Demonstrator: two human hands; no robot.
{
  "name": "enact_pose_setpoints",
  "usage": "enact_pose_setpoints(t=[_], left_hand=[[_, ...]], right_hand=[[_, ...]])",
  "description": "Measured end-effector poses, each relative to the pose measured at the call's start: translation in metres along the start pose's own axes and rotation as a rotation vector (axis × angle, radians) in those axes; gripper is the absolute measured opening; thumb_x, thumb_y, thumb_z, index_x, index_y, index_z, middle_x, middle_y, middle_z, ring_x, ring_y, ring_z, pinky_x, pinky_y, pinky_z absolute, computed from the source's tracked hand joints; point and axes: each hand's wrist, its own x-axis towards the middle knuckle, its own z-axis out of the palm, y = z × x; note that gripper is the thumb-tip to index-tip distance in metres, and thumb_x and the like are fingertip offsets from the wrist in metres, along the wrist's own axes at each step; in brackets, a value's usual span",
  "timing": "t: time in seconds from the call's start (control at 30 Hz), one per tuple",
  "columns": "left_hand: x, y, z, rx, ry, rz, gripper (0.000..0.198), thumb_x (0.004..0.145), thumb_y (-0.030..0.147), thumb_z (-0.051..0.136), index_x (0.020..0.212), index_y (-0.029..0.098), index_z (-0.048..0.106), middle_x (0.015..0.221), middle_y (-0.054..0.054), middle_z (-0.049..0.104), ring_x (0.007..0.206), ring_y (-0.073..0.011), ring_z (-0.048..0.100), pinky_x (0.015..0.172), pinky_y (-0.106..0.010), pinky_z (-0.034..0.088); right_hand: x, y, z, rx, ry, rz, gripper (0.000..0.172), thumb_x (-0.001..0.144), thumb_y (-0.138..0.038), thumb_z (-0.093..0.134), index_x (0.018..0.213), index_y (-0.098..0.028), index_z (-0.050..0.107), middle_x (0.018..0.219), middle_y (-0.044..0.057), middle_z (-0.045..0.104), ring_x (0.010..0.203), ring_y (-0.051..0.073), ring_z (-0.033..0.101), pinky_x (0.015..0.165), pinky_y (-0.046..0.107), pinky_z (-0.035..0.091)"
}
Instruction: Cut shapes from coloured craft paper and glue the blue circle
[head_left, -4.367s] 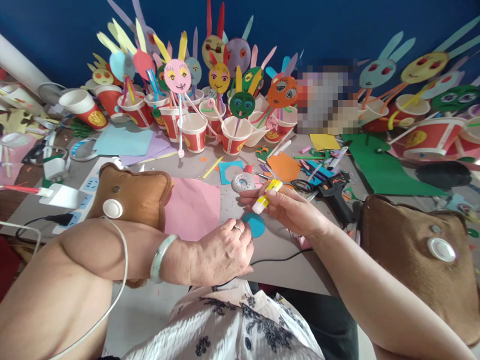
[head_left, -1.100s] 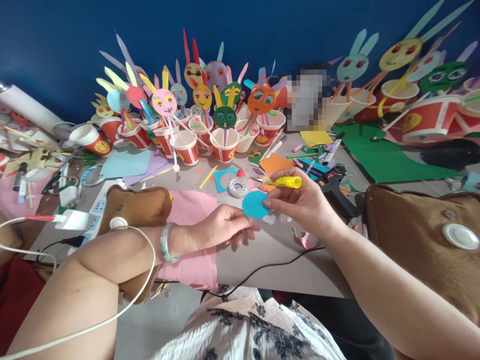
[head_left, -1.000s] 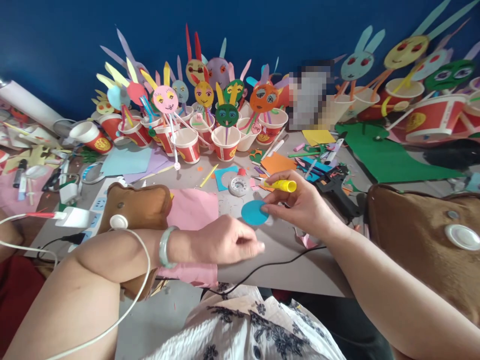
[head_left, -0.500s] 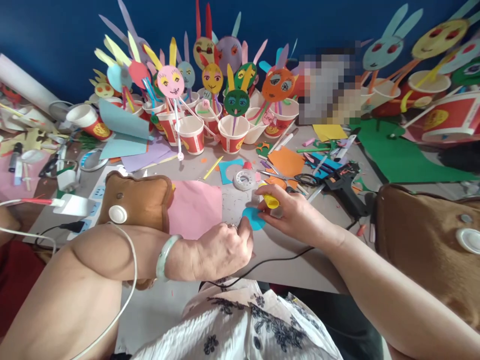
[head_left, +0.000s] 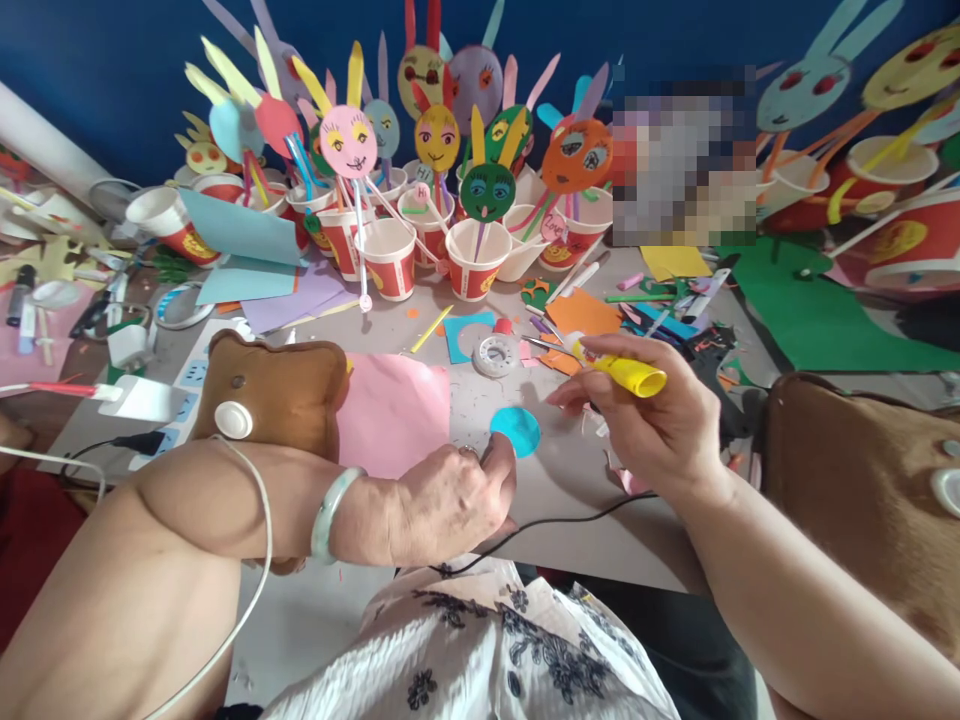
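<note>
A round blue paper disc (head_left: 517,433) lies on the grey table in front of me. My left hand (head_left: 461,500), with a pale green bangle at the wrist, rests on the table with curled fingers. Its thumb and forefinger are closed on the disc's lower left edge. In my right hand (head_left: 660,415) is a yellow glue tube (head_left: 634,374), its white tip pointing left. That hand hovers to the right of the disc, apart from it. A small red cap (head_left: 502,326) sits behind a clear tape roll (head_left: 496,355).
Paper cups (head_left: 386,262) with paper rabbit faces line the back. A pink sheet (head_left: 394,410) and a brown hand warmer (head_left: 274,390) lie left; another brown warmer (head_left: 855,500) is at right. A black glue gun (head_left: 709,355) is partly hidden behind my right hand. A black cable (head_left: 555,520) crosses the front.
My right hand has moved right with the yellow tube, away from the blue disc, exposing more of it. My left hand stays almost in place.
</note>
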Motion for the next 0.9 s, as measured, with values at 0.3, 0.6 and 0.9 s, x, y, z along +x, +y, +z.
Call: enact_pose_setpoints(t=[0.3,0.6,0.9], left_hand=[[-0.008,-0.001,-0.022,0.054,0.022,-0.098,0.051,0.105,0.042,0.037,0.127,0.006,0.065,0.128,-0.023,0.065,0.061,-0.0147,0.057,0.052,-0.033,0.039],[-0.006,0.001,-0.018,0.003,-0.057,-0.057,0.041,0.100,0.027,0.044,0.129,0.007,0.066,0.140,-0.024,0.059,0.061,-0.0144,0.058,0.050,-0.033,0.038],[-0.009,0.002,-0.019,0.013,0.006,-0.116,0.040,0.094,0.016,0.046,0.127,0.011,0.068,0.131,-0.019,0.065,0.059,-0.0138,0.053,0.050,-0.033,0.037]], right_hand=[[-0.001,-0.012,0.011,0.132,-0.093,0.131,0.041,0.091,-0.056,0.065,0.121,-0.028,0.068,0.063,-0.003,0.062,0.047,0.013,0.052,0.043,0.026,0.041],[0.006,0.004,0.036,0.434,-0.138,0.395,0.035,0.092,-0.054,0.065,0.110,-0.024,0.065,0.056,-0.008,0.052,0.048,0.009,0.050,0.063,0.027,0.055],[0.002,-0.004,0.018,0.096,-0.026,0.118,0.035,0.093,-0.052,0.064,0.110,-0.022,0.070,0.064,-0.001,0.064,0.058,0.014,0.060,0.055,0.026,0.049]])
